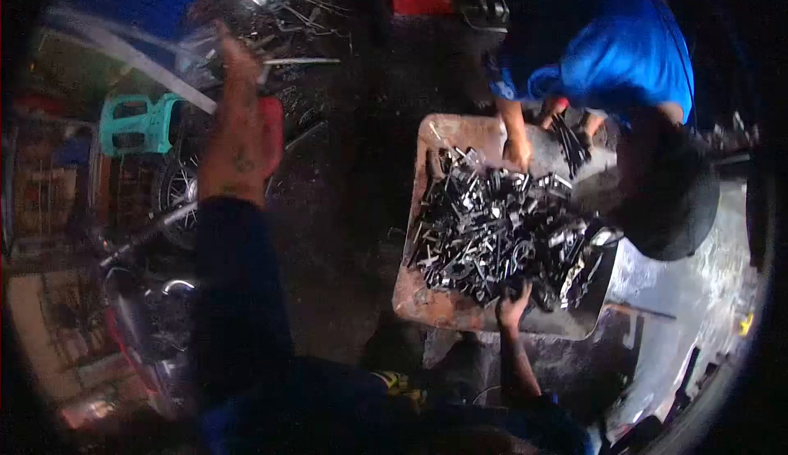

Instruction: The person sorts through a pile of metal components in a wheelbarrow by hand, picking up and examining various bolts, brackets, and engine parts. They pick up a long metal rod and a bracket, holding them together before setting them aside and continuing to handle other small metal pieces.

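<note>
Metal pieces (501, 233), dark and shiny, lie heaped in a shallow rusty tray (427, 299) at the middle right of the scene. At the near edge of that heap is the right hand (514, 303), reaching up from the lower edge of the view with its fingers curled into the pieces; it touches them, but whether it has closed on any one piece cannot be told, since the fingers are half buried and the picture is dim. The bulk of the heap lies just beyond and to the left of this hand.

Well apart from the tray, the left hand (236, 139) is raised at the far left, its back toward the camera and its dark sleeve (238, 291) running down to the near edge. Its fingertips are blurred, so its grip cannot be told either. Behind it sit a red shape (273, 131) and a teal plastic stool (138, 123).

On the far side of the tray, another person in a blue shirt (624, 53) bends over it, with one hand (517, 153) on the far edge of the heap and a bundle of dark strips (570, 145) just beside it.
</note>
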